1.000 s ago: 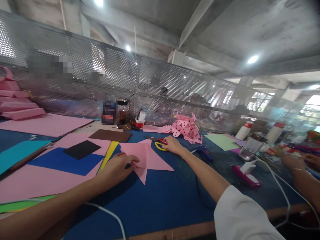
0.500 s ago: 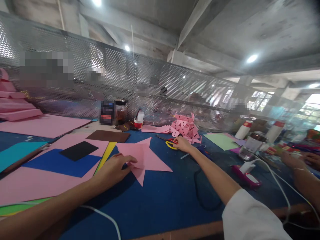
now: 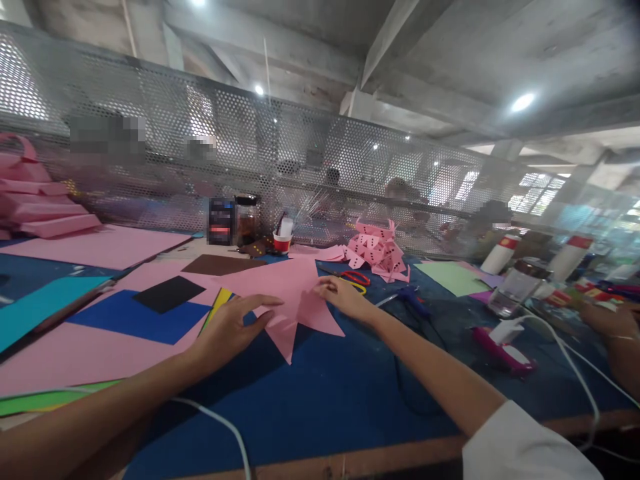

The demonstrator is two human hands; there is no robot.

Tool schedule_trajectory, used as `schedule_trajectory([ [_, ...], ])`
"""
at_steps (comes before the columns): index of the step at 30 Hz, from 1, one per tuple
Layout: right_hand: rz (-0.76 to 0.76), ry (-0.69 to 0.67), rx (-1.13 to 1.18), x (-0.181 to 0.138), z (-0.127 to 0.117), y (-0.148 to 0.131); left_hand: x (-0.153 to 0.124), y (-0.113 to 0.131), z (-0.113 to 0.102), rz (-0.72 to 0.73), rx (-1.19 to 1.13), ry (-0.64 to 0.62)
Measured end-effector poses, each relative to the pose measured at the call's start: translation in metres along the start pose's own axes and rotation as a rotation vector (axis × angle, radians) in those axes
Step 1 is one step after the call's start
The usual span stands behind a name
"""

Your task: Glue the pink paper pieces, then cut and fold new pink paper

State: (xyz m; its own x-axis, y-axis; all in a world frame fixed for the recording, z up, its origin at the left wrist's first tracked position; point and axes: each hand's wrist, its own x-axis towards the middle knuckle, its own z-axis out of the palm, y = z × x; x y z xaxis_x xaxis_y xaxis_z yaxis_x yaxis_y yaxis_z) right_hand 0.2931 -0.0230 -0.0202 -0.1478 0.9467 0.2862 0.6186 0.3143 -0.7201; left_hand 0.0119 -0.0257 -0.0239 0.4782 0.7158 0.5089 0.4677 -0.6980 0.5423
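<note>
A pink paper star (image 3: 295, 287) with pointed corners lies in front of me on the blue table, its surface creased and partly lifted. My left hand (image 3: 239, 327) rests at its left side, index finger and thumb stretched apart over the paper. At the star's right edge, the fingers of my right hand (image 3: 345, 298) are bent together on the paper; their tips are partly hidden. Just beyond that hand lie scissors (image 3: 356, 277) with red and yellow handles, held by nobody. A blue glue gun (image 3: 413, 300) is to the right of my right hand.
Pink sheets (image 3: 117, 360), a blue sheet (image 3: 135, 319) and a black piece (image 3: 169, 294) lie at left. Folded pink dotted pieces (image 3: 376, 250) are piled at the back. A glass jar (image 3: 517, 287) stands right, near another person's hand (image 3: 607, 323). White cable (image 3: 220, 423) crosses the front.
My right hand has let go of the scissors and come left to the star's edge. The star has shifted and creased differently. My left hand's fingers have straightened.
</note>
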Motion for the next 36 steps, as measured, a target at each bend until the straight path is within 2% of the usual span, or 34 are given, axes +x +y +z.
schedule_trajectory([
  [4, 0.000, 0.074, 0.080, -0.004, 0.003, 0.001, -0.002, 0.000, 0.001, 0.015, -0.015, 0.008],
  [9, 0.020, 0.227, 0.149, -0.004, -0.009, 0.009, -0.001, 0.004, 0.000, 0.021, 0.003, -0.007],
  [13, 0.056, 0.319, 0.171, -0.005, -0.017, 0.015, -0.003, 0.000, 0.003, 0.019, 0.151, -0.158],
  [16, 0.067, 0.331, 0.181, -0.006, -0.018, 0.017, -0.005, -0.006, 0.008, 0.091, 0.261, -0.284],
  [19, 0.073, 0.330, 0.177, -0.006, -0.015, 0.018, -0.006, -0.010, 0.011, 0.137, 0.294, -0.344],
  [27, 0.083, 0.339, 0.174, -0.004, -0.012, 0.022, -0.004, -0.009, 0.011, 0.124, 0.304, -0.341],
  [36, 0.094, 0.346, 0.195, -0.006, -0.015, 0.018, -0.001, -0.010, 0.011, 0.126, 0.307, -0.274],
])
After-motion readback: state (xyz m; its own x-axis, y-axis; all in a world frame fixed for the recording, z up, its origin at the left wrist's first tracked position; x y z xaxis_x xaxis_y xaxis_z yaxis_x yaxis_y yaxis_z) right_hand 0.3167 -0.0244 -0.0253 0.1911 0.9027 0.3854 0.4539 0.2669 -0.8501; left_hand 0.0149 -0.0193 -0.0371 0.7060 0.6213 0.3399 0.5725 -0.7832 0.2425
